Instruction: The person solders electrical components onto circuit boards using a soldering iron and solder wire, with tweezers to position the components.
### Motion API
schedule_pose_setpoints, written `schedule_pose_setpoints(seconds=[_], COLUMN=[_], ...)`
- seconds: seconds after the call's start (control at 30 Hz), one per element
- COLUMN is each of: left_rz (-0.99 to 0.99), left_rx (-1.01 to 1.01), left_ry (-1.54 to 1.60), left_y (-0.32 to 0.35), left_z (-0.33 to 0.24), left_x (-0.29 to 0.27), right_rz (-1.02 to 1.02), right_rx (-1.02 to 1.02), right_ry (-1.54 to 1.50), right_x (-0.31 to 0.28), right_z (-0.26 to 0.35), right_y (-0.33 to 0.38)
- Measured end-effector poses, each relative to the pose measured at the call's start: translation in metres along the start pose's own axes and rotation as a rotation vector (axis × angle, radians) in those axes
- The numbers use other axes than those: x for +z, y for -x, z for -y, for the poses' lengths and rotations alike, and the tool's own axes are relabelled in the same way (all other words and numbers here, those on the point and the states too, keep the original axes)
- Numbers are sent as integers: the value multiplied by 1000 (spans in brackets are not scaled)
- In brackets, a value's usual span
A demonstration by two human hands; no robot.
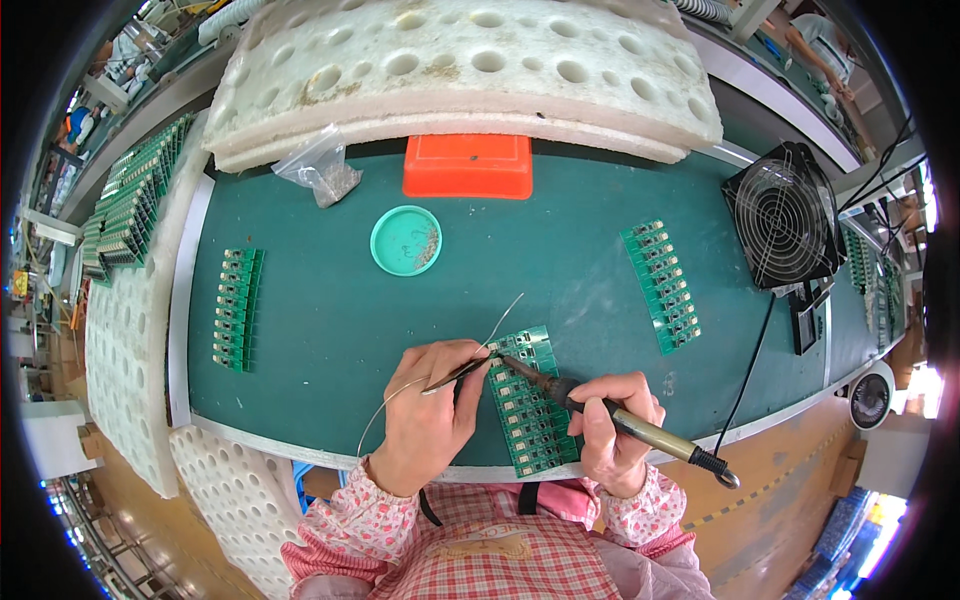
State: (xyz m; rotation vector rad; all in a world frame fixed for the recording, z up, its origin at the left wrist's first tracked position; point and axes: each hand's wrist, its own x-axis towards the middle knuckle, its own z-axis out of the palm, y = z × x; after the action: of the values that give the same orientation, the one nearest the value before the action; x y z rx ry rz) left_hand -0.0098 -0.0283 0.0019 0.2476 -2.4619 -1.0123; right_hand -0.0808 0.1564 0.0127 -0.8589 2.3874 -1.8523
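Note:
A green circuit board panel (527, 420) lies on the green mat at the near edge, right in front of me. My left hand (425, 405) pinches dark tweezers (457, 375), their tip at the panel's upper left corner. A thin solder wire (506, 315) also runs through that hand, one end sticking up past the panel. My right hand (617, 425) grips a soldering iron (640, 428) like a pen. Its tip meets the panel close to the tweezers' tip; whether they touch is too small to tell.
Similar panels lie at left (237, 310) and right (662, 287). Further off are a round green lid (392, 255) with tiny parts, a plastic bag (325, 170) and a red box (468, 165). White foam trays (450, 95) line the back; a black fan (783, 215) stands right.

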Motion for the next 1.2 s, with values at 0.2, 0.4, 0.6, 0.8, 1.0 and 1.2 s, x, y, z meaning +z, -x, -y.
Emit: schedule_pose_setpoints(seconds=[0.2,0.4,0.6,0.8,1.0,1.2], left_rz=[-2,0,-4,-4,-2,-12], left_rx=[11,25,32,34,38,25], left_ry=[0,3,5,10,-12,0], left_y=[0,0,0,-1,0,2], left_z=[0,1,1,1,1,3], left_x=[0,0,0,0,0,-9], right_rz=[29,70,126,-3,-115,-2], right_rx=[-44,-219,-302,-315,-226,-273], right_ry=[23,64,109,153,157,321], right_x=[2,4,2,-1,-11,-9], right_z=[3,2,5,3,-5,-3], right_y=[-1,-7,-10,-3,14,11])
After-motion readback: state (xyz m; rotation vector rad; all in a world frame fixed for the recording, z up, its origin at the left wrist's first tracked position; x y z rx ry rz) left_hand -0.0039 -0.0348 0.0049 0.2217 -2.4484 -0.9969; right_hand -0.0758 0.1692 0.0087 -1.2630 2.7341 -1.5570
